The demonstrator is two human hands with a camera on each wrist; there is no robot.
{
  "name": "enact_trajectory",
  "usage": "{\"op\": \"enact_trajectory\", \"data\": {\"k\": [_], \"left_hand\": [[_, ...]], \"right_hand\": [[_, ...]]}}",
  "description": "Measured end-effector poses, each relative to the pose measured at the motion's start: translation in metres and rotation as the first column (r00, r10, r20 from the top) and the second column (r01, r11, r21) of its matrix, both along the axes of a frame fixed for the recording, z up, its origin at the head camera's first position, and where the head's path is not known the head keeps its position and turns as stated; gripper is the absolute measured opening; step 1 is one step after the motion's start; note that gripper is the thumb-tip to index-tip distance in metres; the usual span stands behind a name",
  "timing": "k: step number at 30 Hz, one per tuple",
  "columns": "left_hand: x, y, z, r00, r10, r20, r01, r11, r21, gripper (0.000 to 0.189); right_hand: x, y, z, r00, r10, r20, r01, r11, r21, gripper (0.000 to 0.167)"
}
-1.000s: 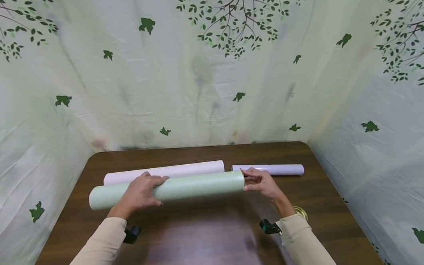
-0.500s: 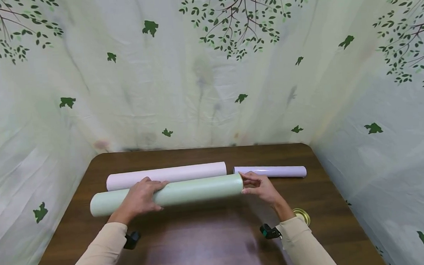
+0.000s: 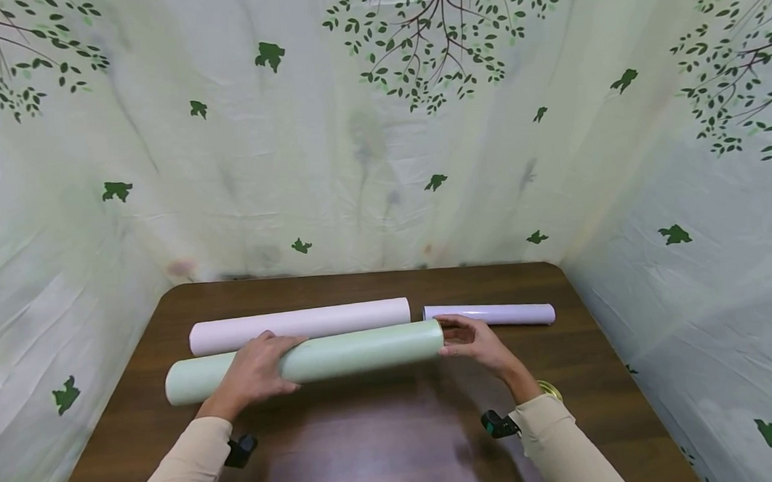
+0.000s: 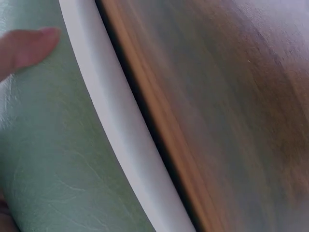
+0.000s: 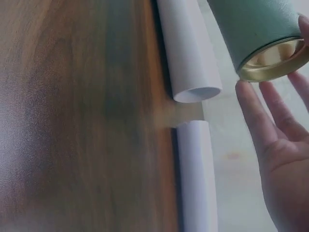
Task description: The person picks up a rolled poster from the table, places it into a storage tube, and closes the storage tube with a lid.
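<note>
A pale green cardboard tube (image 3: 365, 351) is held slanting above the table, its right end higher than its left. My left hand (image 3: 258, 368) grips it left of its middle, fingers over the top and thumb along the near side. In the left wrist view one digit lies across the green surface (image 4: 72, 145). At the tube's right end is a gold metal rim (image 5: 275, 70), seen in the right wrist view. My right hand (image 3: 479, 342) touches that end with its fingertips, the fingers fairly straight and spread around the rim.
Behind the green tube a thick white roll (image 3: 299, 325) lies on the brown table (image 3: 397, 444). To its right is a thinner, shorter white roll (image 3: 495, 314). A gold round piece (image 3: 550, 389) lies partly hidden behind my right wrist. Leaf-printed cloth (image 3: 384, 197) hangs around the table.
The green tube's left end has dropped and come nearer, so it slants more. Both hands have moved slightly nearer with it. The right fingers look looser at the rim.
</note>
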State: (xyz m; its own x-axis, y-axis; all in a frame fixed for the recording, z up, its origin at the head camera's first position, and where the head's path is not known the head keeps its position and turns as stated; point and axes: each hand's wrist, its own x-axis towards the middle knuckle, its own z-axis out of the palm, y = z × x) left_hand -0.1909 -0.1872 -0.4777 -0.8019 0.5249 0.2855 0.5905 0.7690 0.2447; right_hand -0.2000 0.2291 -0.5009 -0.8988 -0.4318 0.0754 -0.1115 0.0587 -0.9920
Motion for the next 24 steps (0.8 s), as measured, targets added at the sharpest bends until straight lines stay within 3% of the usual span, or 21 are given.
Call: {"op": "enact_trajectory", "data": {"k": [4,9,12,15,19,24], "left_hand": [[-0.001,0.002,0.003,0.998,-0.022,-0.058,0.021,1.0,-0.012,0.073],[-0.003,0.005,0.009,1.0,-0.016,-0.024,0.014,0.998,-0.055,0.074],[-0.004,0.007,0.01,1.0,-0.012,-0.015,0.011,0.998,-0.055,0.073],[-0.005,0.008,0.012,1.0,-0.015,-0.009,0.014,0.999,-0.045,0.073],[-0.006,0.009,0.013,1.0,-0.014,0.0,0.014,0.999,-0.04,0.073],[-0.003,0.008,0.013,1.0,-0.006,-0.01,0.006,0.999,-0.05,0.074]], "right_hand": [[-0.003,-0.002,0.005,1.0,0.011,0.028,-0.012,0.999,0.04,0.063],[-0.012,-0.006,0.014,0.997,0.076,-0.011,-0.074,0.987,0.143,0.063],[-0.017,-0.011,0.022,0.991,0.122,-0.059,-0.104,0.965,0.243,0.06],[-0.021,-0.018,0.032,0.984,0.15,-0.091,-0.103,0.914,0.392,0.061],[-0.025,-0.03,0.046,0.964,0.22,-0.147,-0.095,0.807,0.582,0.062],[-0.028,-0.047,0.061,0.927,0.335,-0.17,-0.114,0.682,0.723,0.064]]}}
